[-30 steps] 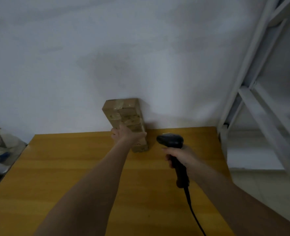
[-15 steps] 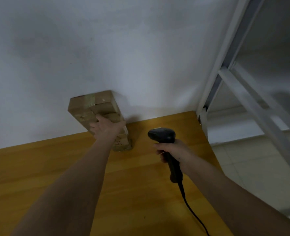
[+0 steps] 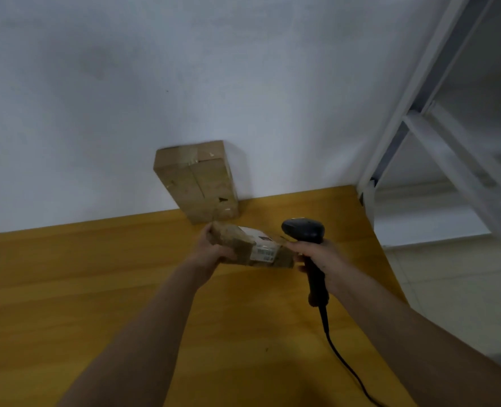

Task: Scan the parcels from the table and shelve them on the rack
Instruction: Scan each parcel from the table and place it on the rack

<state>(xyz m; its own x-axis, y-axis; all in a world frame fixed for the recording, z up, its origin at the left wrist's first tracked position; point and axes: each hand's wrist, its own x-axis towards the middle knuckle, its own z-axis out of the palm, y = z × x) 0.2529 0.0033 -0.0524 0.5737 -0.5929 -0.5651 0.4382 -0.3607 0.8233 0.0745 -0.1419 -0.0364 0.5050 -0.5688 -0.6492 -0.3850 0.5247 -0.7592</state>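
My left hand [image 3: 214,248] grips a small brown cardboard parcel [image 3: 243,245] by its left end, holding it above the wooden table [image 3: 67,289]. A white barcode label [image 3: 263,250] faces up on the parcel. My right hand [image 3: 321,255] grips the handle of a black barcode scanner [image 3: 303,230], whose head sits just right of the parcel. The fingers of that hand also touch the parcel's right end. A taller taped cardboard parcel [image 3: 197,180] stands upright at the table's back edge, leaning against the wall.
A white metal rack [image 3: 419,127] stands to the right of the table, its frame and shelves partly in view. The scanner's black cable [image 3: 346,362] trails down over the table toward me. A pale tiled floor [image 3: 449,289] lies beyond the table's right edge.
My left hand has pulled a small parcel away from the stack at the wall and brought it toward me. The right hand with the scanner has come up beside the parcel.
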